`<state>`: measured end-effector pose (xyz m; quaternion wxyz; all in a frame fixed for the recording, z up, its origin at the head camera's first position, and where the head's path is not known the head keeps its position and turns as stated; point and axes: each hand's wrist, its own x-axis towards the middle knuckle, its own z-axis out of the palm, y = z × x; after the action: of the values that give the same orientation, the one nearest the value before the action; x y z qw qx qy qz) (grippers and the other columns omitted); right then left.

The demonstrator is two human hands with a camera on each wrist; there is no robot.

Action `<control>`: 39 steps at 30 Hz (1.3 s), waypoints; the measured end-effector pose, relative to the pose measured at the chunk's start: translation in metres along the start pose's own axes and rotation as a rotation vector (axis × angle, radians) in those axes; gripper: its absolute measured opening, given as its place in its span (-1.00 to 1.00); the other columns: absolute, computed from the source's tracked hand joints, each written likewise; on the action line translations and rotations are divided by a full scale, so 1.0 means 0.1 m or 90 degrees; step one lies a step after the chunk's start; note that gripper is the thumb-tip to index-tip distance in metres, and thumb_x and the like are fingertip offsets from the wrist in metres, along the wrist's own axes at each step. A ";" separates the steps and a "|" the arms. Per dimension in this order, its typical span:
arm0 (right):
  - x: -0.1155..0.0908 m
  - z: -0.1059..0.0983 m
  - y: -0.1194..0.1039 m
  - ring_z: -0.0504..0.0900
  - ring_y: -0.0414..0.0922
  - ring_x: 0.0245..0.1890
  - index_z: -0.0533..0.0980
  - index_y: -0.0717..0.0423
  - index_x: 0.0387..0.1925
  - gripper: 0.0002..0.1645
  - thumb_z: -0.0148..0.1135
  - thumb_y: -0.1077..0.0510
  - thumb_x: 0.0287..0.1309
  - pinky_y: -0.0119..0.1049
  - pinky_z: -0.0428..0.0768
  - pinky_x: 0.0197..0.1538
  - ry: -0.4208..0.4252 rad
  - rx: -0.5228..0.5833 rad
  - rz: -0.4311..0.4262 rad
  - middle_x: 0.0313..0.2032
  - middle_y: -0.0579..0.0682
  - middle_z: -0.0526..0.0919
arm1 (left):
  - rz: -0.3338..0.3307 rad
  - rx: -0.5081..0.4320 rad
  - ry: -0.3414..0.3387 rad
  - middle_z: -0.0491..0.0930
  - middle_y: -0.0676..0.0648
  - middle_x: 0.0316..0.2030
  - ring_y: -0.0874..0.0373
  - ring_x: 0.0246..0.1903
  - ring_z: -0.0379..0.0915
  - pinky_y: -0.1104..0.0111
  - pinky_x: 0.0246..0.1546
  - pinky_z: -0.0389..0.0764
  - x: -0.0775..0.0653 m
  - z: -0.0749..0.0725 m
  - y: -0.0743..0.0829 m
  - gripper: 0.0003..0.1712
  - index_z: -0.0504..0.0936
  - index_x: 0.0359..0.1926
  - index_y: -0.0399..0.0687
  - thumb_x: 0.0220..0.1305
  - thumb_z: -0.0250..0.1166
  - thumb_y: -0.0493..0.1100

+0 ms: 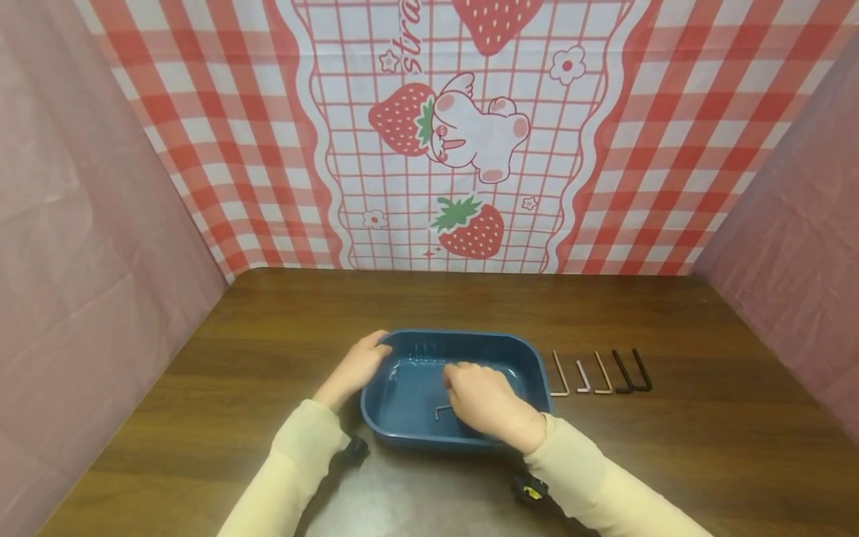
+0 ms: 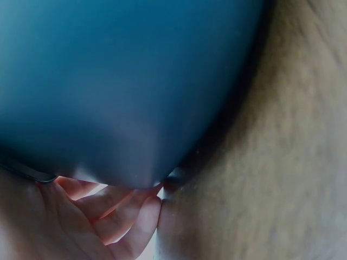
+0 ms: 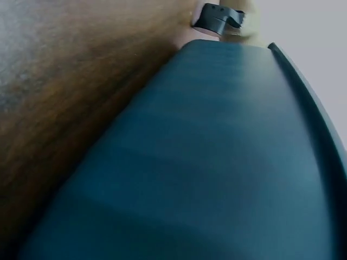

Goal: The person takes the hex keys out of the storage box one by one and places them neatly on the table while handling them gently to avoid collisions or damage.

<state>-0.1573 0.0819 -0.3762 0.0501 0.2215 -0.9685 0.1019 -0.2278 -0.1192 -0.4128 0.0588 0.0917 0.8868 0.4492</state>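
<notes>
A deep blue plastic bin (image 1: 456,440) stands on the table with its long side toward me. My left hand (image 1: 361,367) holds its left rim; in the left wrist view the fingers (image 2: 127,216) curl against the bin's outer wall (image 2: 130,97). Inside the bin is my right hand (image 1: 486,399), back upward and fingers bent down. From beneath it pokes the bent end of a small grey hex key (image 1: 441,409). The right fingertips are hidden, so whether they pinch the key does not show. Only the bin's outer wall (image 3: 190,157) fills the right wrist view.
Right of the bin, several L-shaped hex keys lie in a row: a long brassy one (image 1: 562,377), a short silvery one (image 1: 582,378), another brassy one (image 1: 603,375) and black ones (image 1: 642,371). A checked strawberry cloth (image 1: 255,179) hangs behind the wooden table (image 1: 302,298).
</notes>
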 end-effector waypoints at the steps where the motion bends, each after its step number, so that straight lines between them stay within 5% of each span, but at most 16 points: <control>1: 0.00 0.01 -0.01 0.47 -0.14 -0.60 0.50 0.12 -0.45 -0.95 0.11 0.27 0.04 -0.25 0.45 -0.59 -0.010 0.000 0.002 -0.54 -0.02 0.53 | 0.000 -0.001 0.000 0.50 -0.22 0.02 -0.12 0.07 0.37 0.00 0.13 0.28 0.00 0.00 0.00 -0.58 0.43 0.08 -0.27 0.26 -0.08 -0.19; 14: -0.04 0.10 -0.02 0.51 -0.06 -0.59 0.54 0.11 -0.35 -0.88 0.18 0.26 -0.01 -0.21 0.43 -0.63 -0.018 -0.033 -0.073 -0.48 0.03 0.49 | -0.002 -0.001 0.002 0.51 -0.22 0.00 -0.11 0.06 0.38 0.01 0.12 0.29 0.00 0.00 0.00 -0.59 0.43 0.07 -0.27 0.26 -0.08 -0.19; 20: -0.03 0.11 -0.01 0.48 -0.10 -0.59 0.55 0.10 -0.33 -0.87 0.17 0.25 0.01 -0.24 0.43 -0.61 -0.063 -0.050 -0.080 -0.51 -0.01 0.46 | -0.004 -0.003 0.002 0.49 -0.24 0.03 -0.13 0.09 0.35 0.01 0.15 0.26 0.00 -0.01 0.00 -0.57 0.41 0.09 -0.28 0.26 -0.08 -0.19; 28: -0.03 0.12 0.00 0.43 -0.11 -0.63 0.51 0.09 -0.47 -0.96 0.16 0.28 -0.01 -0.28 0.36 -0.64 -0.065 -0.053 -0.093 -0.56 -0.02 0.41 | -0.006 0.004 -0.003 0.49 -0.24 0.04 -0.13 0.09 0.35 0.00 0.14 0.27 0.01 -0.01 0.00 -0.56 0.41 0.10 -0.28 0.26 -0.08 -0.18; 39: -0.03 0.13 0.02 0.39 -0.17 -0.63 0.43 0.06 -0.62 -0.84 0.20 0.28 -0.02 -0.31 0.35 -0.63 -0.094 -0.039 -0.086 -0.64 -0.08 0.41 | 0.011 -0.002 -0.001 0.53 -0.21 -0.03 -0.10 0.03 0.40 0.01 0.10 0.31 0.00 -0.01 -0.01 -0.60 0.44 0.06 -0.26 0.26 -0.09 -0.20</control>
<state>-0.1561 0.0823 -0.3893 -0.0077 0.2913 -0.9552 0.0524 -0.2282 -0.1206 -0.4128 0.0556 0.0994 0.8851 0.4512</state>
